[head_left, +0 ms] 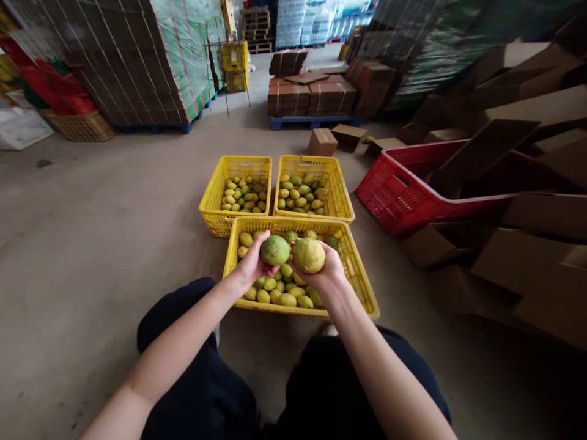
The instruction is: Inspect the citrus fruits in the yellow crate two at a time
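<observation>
My left hand (252, 266) is closed around a green lemon (275, 250). Beside it, my right hand (329, 269) cups a larger, yellowish lemon (309, 255) from below and from the right. Both fruits are held up side by side above the front yellow crate (302, 310). Inside that crate lie many green and yellow lemons (287, 299), partly hidden by my hands. Two more yellow crates, a left one (211, 195) and a right one (338, 192), stand just behind it, each with similar fruit in the bottom.
A red crate (394, 195) with cardboard in it stands to the right, among piled cardboard boxes (518, 263). Small boxes (322, 142) lie behind the yellow crates. Farther back are flattened cartons on a blue pallet (312, 122) and a wrapped stack (132, 67). My knees flank the front crate.
</observation>
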`<state>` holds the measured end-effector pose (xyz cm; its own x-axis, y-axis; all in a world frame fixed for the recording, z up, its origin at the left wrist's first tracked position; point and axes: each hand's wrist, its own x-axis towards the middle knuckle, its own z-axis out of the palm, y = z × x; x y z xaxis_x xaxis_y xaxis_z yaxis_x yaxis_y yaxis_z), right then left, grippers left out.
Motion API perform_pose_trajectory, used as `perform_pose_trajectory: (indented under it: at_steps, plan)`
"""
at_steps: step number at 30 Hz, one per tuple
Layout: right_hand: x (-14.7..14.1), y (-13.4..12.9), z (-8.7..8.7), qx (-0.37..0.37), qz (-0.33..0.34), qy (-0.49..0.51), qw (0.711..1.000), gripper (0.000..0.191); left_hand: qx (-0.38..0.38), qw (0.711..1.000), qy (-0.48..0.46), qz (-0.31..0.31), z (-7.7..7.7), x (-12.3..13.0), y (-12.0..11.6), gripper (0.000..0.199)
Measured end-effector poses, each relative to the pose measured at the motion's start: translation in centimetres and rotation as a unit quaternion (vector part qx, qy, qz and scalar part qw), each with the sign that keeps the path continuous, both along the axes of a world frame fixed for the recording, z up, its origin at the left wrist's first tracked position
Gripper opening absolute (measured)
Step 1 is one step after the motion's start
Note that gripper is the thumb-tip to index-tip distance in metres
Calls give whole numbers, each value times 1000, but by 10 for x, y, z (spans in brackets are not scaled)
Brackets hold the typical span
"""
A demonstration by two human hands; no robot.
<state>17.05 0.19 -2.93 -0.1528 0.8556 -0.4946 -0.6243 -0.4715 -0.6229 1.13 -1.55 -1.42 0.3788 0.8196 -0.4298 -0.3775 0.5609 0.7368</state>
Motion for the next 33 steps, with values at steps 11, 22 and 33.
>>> perform_pose_trajectory:
  at_steps: [11, 22, 33]
  plan:
    - [-12, -19, 35, 247, -232, -280, 898, 31, 368, 893, 200, 167, 19, -3, -9, 58]
    - [-9, -36, 28, 435, -279, -428, 741, 37, 524, 796, 279, 121, 22, -8, -19, 50]
    - [-14, -12, 37, 128, -180, -128, 967, 17, 175, 980, -54, 84, 20, -4, -10, 45]
